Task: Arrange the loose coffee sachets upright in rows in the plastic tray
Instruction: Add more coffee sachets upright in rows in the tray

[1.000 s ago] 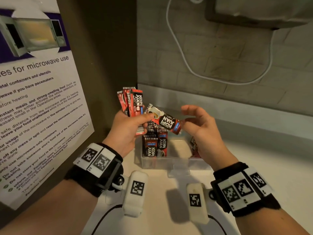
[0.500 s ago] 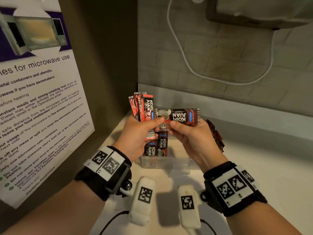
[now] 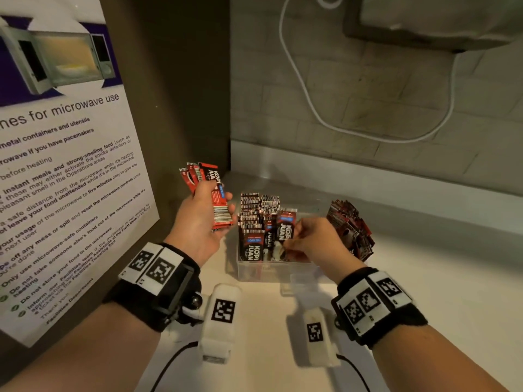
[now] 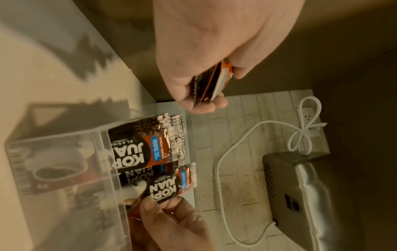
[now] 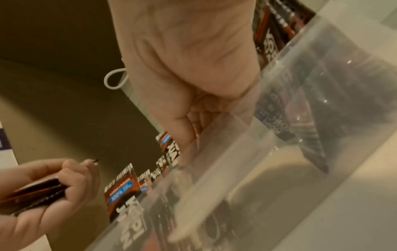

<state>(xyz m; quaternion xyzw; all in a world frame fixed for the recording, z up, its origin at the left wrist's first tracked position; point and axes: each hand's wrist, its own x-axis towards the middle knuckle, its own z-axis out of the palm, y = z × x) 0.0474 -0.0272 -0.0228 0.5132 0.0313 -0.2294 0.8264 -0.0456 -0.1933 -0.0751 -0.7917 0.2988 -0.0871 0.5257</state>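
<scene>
My left hand [image 3: 208, 216] holds a fanned bunch of red and black coffee sachets [image 3: 208, 183] up to the left of the clear plastic tray [image 3: 271, 271]. Seen from the left wrist, the bunch [image 4: 211, 83] sits edge-on between thumb and fingers. My right hand [image 3: 307, 240] pinches a single sachet [image 3: 285, 230] upright inside the tray, beside the rows of standing sachets [image 3: 252, 219]. From the left wrist that sachet [image 4: 169, 186] shows between my right fingertips. The right wrist view has the tray wall [image 5: 268, 169] close and blurred.
A loose pile of sachets [image 3: 351, 227] lies on the white counter right of the tray. A microwave notice [image 3: 62, 165] hangs on the left wall. A white cable [image 3: 311, 103] and a steel appliance [image 3: 435, 21] are on the brick back wall.
My right hand took one sachet from between both hands and lowered it upright into the tray. My left hand drew away to the left with the remaining bunch.
</scene>
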